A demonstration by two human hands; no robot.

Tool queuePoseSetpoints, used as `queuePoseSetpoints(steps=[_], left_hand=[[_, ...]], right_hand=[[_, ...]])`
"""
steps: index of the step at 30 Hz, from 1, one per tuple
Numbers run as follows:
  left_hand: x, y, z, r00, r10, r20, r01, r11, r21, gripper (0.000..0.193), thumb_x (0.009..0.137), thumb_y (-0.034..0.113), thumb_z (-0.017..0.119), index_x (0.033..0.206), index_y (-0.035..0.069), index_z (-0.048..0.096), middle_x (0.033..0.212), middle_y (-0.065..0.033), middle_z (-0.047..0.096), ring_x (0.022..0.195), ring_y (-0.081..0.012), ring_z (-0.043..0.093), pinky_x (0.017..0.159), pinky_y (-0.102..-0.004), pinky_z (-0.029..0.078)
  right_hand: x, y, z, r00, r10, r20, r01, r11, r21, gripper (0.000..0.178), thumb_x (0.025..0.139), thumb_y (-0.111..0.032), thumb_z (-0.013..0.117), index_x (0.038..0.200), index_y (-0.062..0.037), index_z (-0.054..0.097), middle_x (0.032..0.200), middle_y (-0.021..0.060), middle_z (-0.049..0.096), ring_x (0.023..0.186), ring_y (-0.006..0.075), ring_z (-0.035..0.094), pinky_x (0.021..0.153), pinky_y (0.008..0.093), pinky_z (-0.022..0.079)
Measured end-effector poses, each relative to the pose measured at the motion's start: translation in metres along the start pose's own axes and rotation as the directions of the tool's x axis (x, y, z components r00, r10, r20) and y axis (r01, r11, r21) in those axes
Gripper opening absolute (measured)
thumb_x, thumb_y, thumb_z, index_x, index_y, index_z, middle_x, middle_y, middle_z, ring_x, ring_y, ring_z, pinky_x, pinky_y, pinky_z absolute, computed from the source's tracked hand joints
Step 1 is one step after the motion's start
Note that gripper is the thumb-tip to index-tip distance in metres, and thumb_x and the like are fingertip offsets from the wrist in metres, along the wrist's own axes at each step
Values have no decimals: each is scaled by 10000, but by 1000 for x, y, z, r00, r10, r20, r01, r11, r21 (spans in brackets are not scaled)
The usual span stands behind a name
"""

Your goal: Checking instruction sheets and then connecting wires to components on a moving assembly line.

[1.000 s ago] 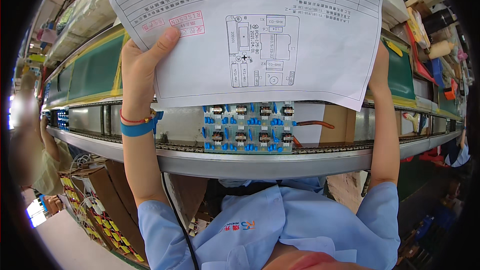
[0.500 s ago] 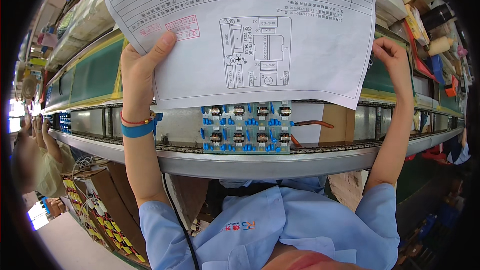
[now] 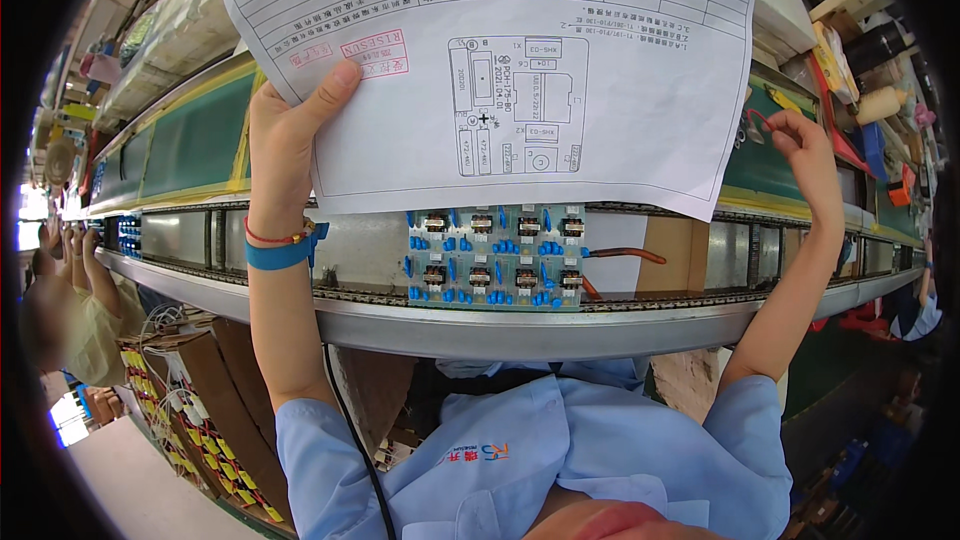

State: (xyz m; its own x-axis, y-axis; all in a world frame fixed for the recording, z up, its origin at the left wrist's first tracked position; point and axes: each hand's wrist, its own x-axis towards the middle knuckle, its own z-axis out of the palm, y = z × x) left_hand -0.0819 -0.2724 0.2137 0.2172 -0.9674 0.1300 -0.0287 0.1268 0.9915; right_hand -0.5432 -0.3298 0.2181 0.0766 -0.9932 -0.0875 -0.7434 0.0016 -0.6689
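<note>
The left hand (image 3: 292,145) pinched the paper (image 3: 650,130), likely light, floppy, best held by edges; the right hand (image 3: 808,158) met a red loop (image 3: 758,116), grip unclear.

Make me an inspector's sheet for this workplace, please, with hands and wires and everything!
Surface: metal rail in front, green worktop behind.
Job's things: printed diagram sheet, held above circuit boards with blue parts.
Clutter: brown rod-like item beside the boards; yellow item on the far right.
Grips: left grip pinches the sheet; right grip is at a small red item, hold unclear.
Cables: black cable hangs below the rail.
Surroundings: another person and cardboard at left.
</note>
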Motion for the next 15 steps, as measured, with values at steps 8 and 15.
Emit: queuePoseSetpoints(steps=[8, 15], left_hand=[[-2, -4, -3, 1000, -1, -30, 2, 1000, 6, 350, 764, 167, 709, 1013, -49, 590, 952, -121, 629, 819, -148, 596, 757, -246, 466], [-2, -4, -4, 1000, -18, -19, 18, 1000, -1, 344, 762, 155, 711, 1017, -43, 593, 956, -116, 630, 828, -145, 594, 768, -246, 463]], right_hand=[[-2, -16, 4, 999, 45, 1, -45, 999, 2, 77, 819, -104, 570, 846, -35, 592, 680, -55, 522, 586, 36, 415, 515, 185, 314], [6, -16, 23, 996, -33, 78, 23, 992, 122, 93, 833, -130, 567, 855, -42, 590, 691, -54, 531, 587, 17, 421, 482, 170, 295]])
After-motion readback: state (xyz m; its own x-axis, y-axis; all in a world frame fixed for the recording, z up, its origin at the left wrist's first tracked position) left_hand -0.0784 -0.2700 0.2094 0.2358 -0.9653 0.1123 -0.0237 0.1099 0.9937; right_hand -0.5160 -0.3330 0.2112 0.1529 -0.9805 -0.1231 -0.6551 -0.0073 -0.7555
